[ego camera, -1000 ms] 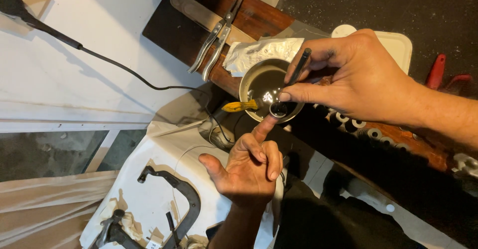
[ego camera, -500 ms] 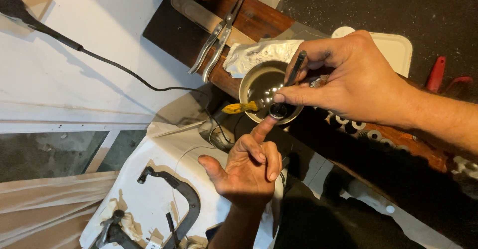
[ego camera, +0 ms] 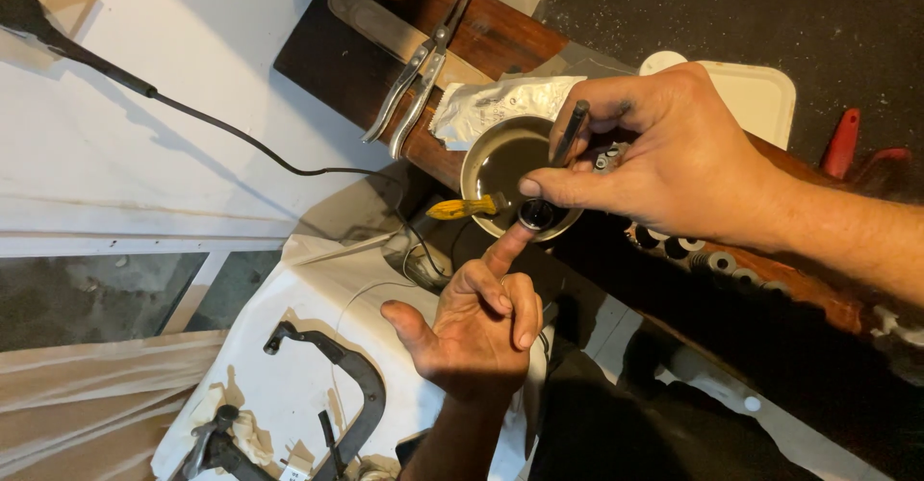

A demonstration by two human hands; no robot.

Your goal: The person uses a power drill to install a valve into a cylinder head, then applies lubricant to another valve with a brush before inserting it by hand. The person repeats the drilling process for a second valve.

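My right hand (ego camera: 664,159) reaches in from the right and pinches a small dark round part (ego camera: 535,215) over the rim of a metal bowl (ego camera: 478,159) of dark liquid; a thin dark rod (ego camera: 570,131) also sticks up between its fingers. My left hand (ego camera: 476,322) is below, palm up, index finger stretched so its tip touches the underside of the round part; the other fingers curl in and hold nothing. A yellow-handled brush (ego camera: 462,208) rests on the bowl's near rim.
Pliers (ego camera: 419,63) and a flat metal blade (ego camera: 385,27) lie on a dark wooden board (ego camera: 322,53). A crumpled white wrapper (ego camera: 496,104), a white tray (ego camera: 756,91), a red-handled tool (ego camera: 842,139), a black cable (ego camera: 221,130), washers (ego camera: 717,262), and a black curved bracket (ego camera: 351,385) on white cloth surround them.
My right hand has lowered the round part toward the bowl's near rim. My left index finger has straightened up and now touches it from below.
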